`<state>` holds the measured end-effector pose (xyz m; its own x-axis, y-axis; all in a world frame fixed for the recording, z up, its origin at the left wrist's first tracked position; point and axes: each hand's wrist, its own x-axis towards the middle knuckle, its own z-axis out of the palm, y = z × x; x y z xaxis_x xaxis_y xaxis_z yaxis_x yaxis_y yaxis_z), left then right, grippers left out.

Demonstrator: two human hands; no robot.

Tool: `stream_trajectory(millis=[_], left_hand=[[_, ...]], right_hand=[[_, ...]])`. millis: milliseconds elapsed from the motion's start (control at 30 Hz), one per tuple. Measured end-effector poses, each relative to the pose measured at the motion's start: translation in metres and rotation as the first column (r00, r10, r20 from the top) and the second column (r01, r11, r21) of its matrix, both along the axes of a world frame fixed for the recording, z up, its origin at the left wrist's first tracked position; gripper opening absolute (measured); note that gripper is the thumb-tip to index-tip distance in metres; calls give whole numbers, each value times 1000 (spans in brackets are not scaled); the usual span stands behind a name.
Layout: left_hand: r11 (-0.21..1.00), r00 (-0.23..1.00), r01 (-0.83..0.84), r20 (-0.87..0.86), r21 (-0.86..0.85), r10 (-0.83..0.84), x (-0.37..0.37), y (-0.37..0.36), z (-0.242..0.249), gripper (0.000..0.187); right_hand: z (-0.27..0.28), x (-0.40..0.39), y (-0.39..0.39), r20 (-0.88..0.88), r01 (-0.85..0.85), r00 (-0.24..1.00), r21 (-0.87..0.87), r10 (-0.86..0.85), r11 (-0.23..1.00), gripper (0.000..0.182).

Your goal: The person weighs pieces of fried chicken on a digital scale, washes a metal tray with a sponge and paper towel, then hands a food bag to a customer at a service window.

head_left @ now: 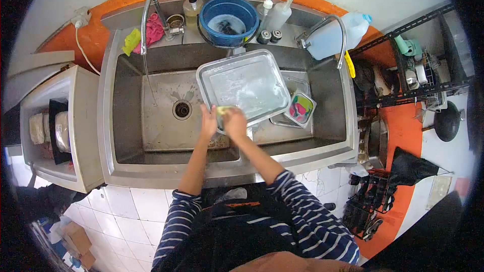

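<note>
Metal tray [249, 83] held tilted over the sink [151, 141], soapy inside, approx center of basin. Left hand [208, 122] grips tray's near rim at 6 o'clock, fingers curled round edge. Right hand [236, 123] just beside it, fingers closed on a yellow-green sponge [223, 110] pressed vs the tray. Drain [182, 109] at 9 o'clock of the hands. Small container w/ colorful contents [300, 108] at 3 o'clock. Blue bucket [229, 20] on the ledge at 12, faucet [146, 20] at 10.
</note>
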<state>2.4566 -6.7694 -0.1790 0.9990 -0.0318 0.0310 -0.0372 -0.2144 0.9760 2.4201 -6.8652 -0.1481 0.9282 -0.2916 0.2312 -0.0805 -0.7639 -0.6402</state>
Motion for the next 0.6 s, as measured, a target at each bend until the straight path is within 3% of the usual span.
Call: stream_trajectory(millis=[67, 167, 200, 233, 267, 300, 367, 433, 500, 533, 600], left_hand=[[999, 934, -26, -357, -41, 10, -2, -1, 33, 32], [995, 977, 46, -214, 89, -26, 2, 6, 16, 33], [995, 976, 44, -216, 88, -24, 3, 7, 3, 33], [988, 994, -15, -107, 151, 32, 3, 5, -17, 33], [975, 997, -82, 6, 205, 82, 4, 3, -21, 34], [975, 996, -86, 6, 204, 86, 3, 1, -25, 34], [993, 993, -27, -109, 113, 40, 1, -2, -16, 38], [993, 987, 2, -157, 121, 18, 7, 4, -5, 43], [993, 980, 28, -200, 116, -5, 10, 5, 3, 48], [990, 992, 59, -119, 126, -44, 6, 5, 6, 52], [987, 995, 95, -37, 131, -91, -2, 4, -3, 56]], right_hand=[[8, 7, 14, 33, -48, 998, 81, 45, 996, 12], [11, 6, 14, -107, -96, 989, 51, 101, 994, 12], [12, -5, 6, -178, -271, 950, -62, 257, 960, 12], [13, -16, -2, -265, -444, 880, -163, 395, 881, 12], [12, -25, -8, -222, -460, 882, -220, 415, 860, 12], [10, -27, -19, -222, -464, 881, -221, 419, 858, 12], [15, -30, -45, -495, -468, 802, -172, 335, 867, 15], [19, -28, -81, -479, -295, 867, -274, 136, 916, 11], [15, -19, -119, -450, 9, 880, -308, -154, 951, 17], [8, -12, -127, -445, 17, 881, -318, -165, 948, 17], [-7, 0, -137, -76, 324, 922, -392, -381, 861, 20]])
